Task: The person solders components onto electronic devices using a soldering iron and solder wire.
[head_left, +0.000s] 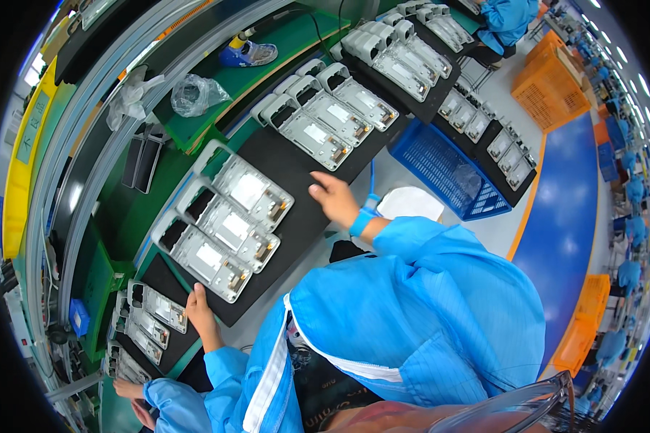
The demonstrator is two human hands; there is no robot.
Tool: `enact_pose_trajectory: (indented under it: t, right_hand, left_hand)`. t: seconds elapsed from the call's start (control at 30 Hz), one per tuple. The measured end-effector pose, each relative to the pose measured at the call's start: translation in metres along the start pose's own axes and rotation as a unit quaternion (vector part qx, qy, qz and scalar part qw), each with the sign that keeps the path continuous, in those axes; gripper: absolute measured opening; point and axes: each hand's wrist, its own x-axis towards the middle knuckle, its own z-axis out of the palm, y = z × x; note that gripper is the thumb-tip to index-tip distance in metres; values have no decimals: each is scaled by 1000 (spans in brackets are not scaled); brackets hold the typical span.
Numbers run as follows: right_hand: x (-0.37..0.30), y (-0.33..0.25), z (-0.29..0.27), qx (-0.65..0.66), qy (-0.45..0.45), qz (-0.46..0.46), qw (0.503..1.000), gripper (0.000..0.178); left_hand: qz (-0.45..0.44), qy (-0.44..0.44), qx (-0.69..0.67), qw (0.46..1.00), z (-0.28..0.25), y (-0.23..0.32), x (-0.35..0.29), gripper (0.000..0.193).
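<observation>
Three light-grey device housings [227, 227] lie side by side on a black mat [282, 252] in front of me. Each has an open frame at its far end and a pale rectangle with small components. My left hand [201, 310] is at the mat's left edge, its thumb on the edge and its fingers curled and partly hidden. My right hand [331, 198], wearing a blue wrist strap, hovers over the mat's right part, right of the housings. Its thumb and forefinger are apart, and I see nothing between them.
More housings [328, 115] lie on the mat farther right. A blue crate [448, 169] stands beside the bench. Clear plastic bags [198, 95] and a blue-and-grey shoe-shaped object [248, 55] are on the green shelf. At lower left, a co-worker's hand [128, 390] is near other housings [152, 321].
</observation>
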Motion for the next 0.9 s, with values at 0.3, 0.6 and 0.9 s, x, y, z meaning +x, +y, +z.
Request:
enact_pose_trajectory:
  t: [0.3, 0.6, 0.9]
  right_hand:
    - [69, -7, -199, 132, 17, 40, 990, 34]
    - [135, 30, -240, -157, 106, 51, 981, 37]
    - [134, 26, -223, -317, 151, -31, 936, 29]
  left_hand:
    - [25, -127, 26, 991, 189, 20, -12, 44]
    - [-16, -122, 70, 990, 277, 32, -15, 45]
    - [-11, -103, 197, 975, 279, 31, -8, 48]
